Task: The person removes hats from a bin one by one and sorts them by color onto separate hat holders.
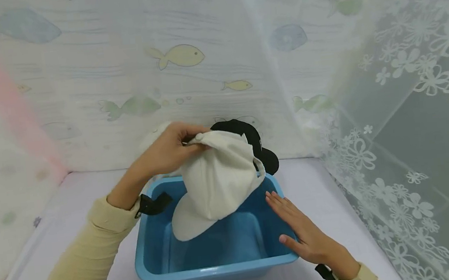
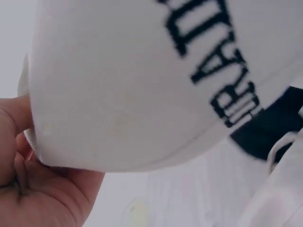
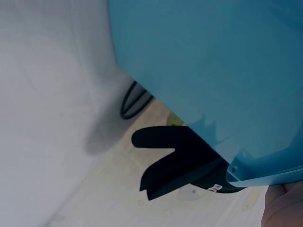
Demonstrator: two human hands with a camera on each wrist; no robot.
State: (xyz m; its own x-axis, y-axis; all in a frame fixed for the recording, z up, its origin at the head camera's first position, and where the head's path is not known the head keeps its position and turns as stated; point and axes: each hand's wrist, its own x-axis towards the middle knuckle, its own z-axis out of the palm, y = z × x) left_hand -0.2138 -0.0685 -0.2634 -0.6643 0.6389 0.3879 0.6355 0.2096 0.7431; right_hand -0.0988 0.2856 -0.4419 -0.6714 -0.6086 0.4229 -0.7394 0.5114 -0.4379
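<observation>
A white cap (image 1: 220,177) hangs tilted above the blue basin (image 1: 217,270), its brim pointing down and left over the inside. My left hand (image 1: 172,148) pinches the cap's upper edge between thumb and fingers. White fabric with dark letters (image 2: 220,61) fills much of the left wrist view, my left fingers (image 2: 71,187) at its edge. My right hand (image 1: 304,232) lies against the basin's right rim with fingers extended. Behind the basin is a black cap (image 1: 269,158), partly covered by the white one. It also appears as a dark shape (image 3: 184,161) in the right wrist view.
Another pale, rounded thing (image 1: 154,136) shows behind my left hand, mostly hidden. A white cloth (image 1: 311,185) lies under the basin. Fish-patterned sheer curtain (image 1: 186,84) hangs behind, with flower-patterned netting (image 1: 403,203) at right. A thin dark loop (image 3: 135,101) shows beside the basin.
</observation>
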